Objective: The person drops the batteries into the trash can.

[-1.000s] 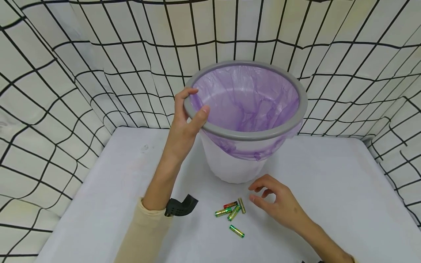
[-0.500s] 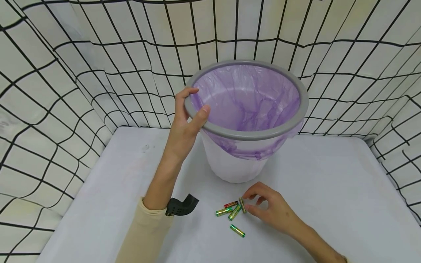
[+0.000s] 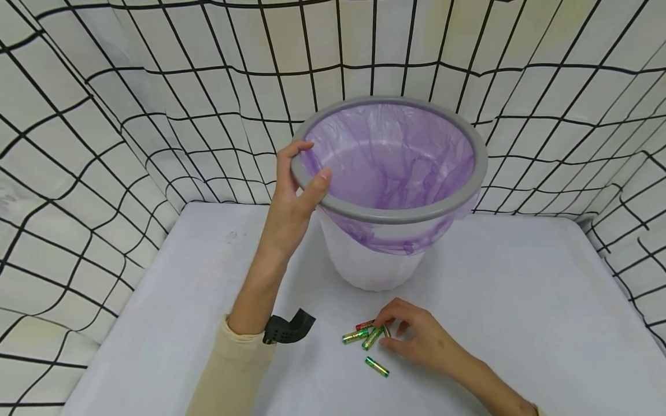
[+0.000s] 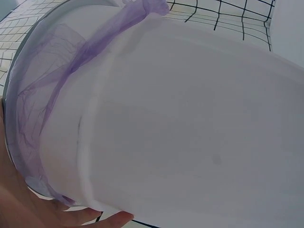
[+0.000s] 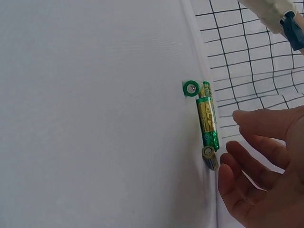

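Observation:
A white bin (image 3: 370, 268) with a grey rim (image 3: 400, 216) and a purple liner bag (image 3: 406, 156) stands on the white table. My left hand (image 3: 291, 211) grips the left side of its rim, thumb inside. In the left wrist view the bin's white wall (image 4: 199, 114) fills most of the picture. My right hand (image 3: 424, 341) is at the right of a small pile of batteries (image 3: 355, 336), thumb and fingers apart around the rightmost battery (image 3: 387, 331), which they partly hide. The right wrist view shows the hand (image 5: 266, 161) beside green-and-gold batteries (image 5: 207, 121), with no grasp visible.
One green battery (image 3: 377, 366) lies apart, nearer me, and a red one (image 3: 365, 325) sits at the back of the pile. White walls with a black grid (image 3: 250, 92) surround the table. A black strap piece (image 3: 288, 327) sits on my left wrist.
My right hand has moved left and slightly toward me, from beside the pile to over its rightmost battery. The left hand and bin have stayed in place.

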Available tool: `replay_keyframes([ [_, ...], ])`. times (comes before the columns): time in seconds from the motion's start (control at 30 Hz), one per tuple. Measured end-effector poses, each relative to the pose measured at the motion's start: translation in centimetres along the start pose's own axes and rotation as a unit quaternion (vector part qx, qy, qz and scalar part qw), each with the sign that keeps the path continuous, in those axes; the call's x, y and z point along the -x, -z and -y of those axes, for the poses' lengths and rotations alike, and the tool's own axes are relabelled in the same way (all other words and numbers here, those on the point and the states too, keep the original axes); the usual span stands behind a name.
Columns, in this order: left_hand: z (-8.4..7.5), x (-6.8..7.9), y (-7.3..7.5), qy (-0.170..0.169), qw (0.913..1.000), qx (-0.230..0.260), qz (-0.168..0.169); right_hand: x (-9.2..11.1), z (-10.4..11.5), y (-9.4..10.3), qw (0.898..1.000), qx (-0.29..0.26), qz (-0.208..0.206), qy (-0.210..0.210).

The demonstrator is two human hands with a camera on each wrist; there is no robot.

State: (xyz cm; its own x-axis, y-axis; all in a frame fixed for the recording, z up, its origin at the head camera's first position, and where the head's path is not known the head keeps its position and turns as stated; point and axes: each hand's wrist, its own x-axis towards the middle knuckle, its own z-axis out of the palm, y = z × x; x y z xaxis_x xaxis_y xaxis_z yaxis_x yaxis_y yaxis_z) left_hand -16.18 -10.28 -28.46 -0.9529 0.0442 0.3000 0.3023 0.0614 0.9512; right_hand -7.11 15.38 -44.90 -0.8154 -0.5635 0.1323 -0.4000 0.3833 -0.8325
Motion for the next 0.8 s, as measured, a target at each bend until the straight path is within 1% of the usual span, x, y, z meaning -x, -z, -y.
replay_keyframes([
  [0.13, 0.0, 0.0, 0.1, -0.001, 1.0000, 0.001, -0.002, -0.2, -0.1, -0.4, 1.000, 0.016, 0.004, 0.011],
  [0.27, -0.1, -0.1, 0.1, -0.001, 1.0000, 0.002, 0.001, -0.3, -0.2, -0.5, 0.999, 0.035, 0.005, 0.014],
  [0.43, -0.1, -0.1, 0.1, -0.001, 1.0000, -0.003, 0.001, -0.5, -0.4, -0.7, 0.999, 0.046, 0.015, 0.002],
  [0.63, 0.0, 0.0, 0.1, -0.002, 1.0000, -0.002, 0.001, -0.6, -0.6, -1.0, 0.998, 0.058, 0.020, 0.004],
  [0.8, 0.0, 0.0, 0.2, -0.005, 1.0000, -0.001, 0.001, -0.6, -0.4, -1.1, 0.997, 0.067, 0.023, -0.012],
])
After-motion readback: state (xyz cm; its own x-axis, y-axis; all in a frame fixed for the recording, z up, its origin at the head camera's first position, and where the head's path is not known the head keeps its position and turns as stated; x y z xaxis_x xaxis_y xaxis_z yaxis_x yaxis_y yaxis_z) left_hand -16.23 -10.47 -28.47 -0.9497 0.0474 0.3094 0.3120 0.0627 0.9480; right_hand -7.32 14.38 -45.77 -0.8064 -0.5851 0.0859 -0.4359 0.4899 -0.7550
